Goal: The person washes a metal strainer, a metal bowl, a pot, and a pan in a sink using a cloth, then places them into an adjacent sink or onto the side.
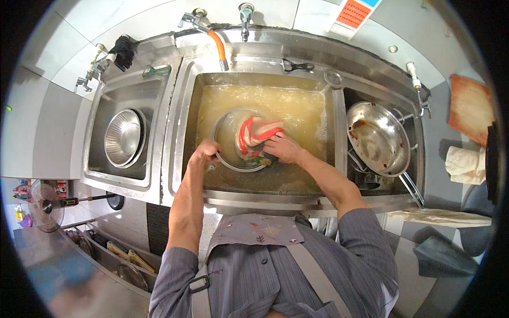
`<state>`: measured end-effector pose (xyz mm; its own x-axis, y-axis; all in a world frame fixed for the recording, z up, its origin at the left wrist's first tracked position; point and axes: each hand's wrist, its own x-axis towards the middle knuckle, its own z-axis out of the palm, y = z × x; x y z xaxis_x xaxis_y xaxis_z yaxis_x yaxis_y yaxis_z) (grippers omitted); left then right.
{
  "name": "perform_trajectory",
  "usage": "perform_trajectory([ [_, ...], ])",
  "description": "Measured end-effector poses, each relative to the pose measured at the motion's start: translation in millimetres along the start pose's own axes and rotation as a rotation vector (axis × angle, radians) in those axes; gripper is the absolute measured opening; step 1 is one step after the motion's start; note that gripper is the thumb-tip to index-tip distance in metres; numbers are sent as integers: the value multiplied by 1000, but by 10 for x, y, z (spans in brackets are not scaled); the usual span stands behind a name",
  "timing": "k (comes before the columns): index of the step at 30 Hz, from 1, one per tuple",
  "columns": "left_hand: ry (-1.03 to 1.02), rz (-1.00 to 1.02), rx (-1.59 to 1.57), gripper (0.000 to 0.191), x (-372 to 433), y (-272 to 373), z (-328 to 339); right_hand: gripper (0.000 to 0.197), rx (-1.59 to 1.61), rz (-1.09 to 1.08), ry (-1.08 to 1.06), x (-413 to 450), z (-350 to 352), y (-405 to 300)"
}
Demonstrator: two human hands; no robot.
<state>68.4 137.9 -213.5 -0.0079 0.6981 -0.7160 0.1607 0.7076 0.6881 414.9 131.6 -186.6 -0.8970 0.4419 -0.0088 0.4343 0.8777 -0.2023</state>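
Note:
In the middle stainless steel sink (338,159), cloudy yellowish water (298,105) surrounds a round metal bowl (234,169). My left hand (207,150) grips the bowl's left rim. At its right side, my right hand (284,148) is closed on a red-and-white striped piece, apparently a cloth (258,137), bunched inside the bowl. Under the cloth, near the bowl's lower edge, lies a dark and green item (256,161), too unclear to name. My right fingertips are partly hidden behind the cloth.
Stacked metal bowls (123,138) sit in the left sink. A large stained pan (379,139) leans in the right sink, its handle over the front edge. Behind are an orange-hosed faucet (216,43), a second tap (245,22) and a black-handled peeler (298,66). A fan (47,206) stands lower left.

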Motion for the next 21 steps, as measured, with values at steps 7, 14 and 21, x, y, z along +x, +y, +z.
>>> perform_trajectory([
  [7, -31, 324, 520, 13, 18, -103, 134, 53, -5, 95, 104, 34, 195, -279],
  [14, 138, 131, 250, 6, 188, -402, -33, 31, 273, 342, 102, 749, 5, -1035],
  [21, 288, 244, 645, 14, 488, -631, -30, 38, 350, 496, 128, 1168, 31, -1183],
])
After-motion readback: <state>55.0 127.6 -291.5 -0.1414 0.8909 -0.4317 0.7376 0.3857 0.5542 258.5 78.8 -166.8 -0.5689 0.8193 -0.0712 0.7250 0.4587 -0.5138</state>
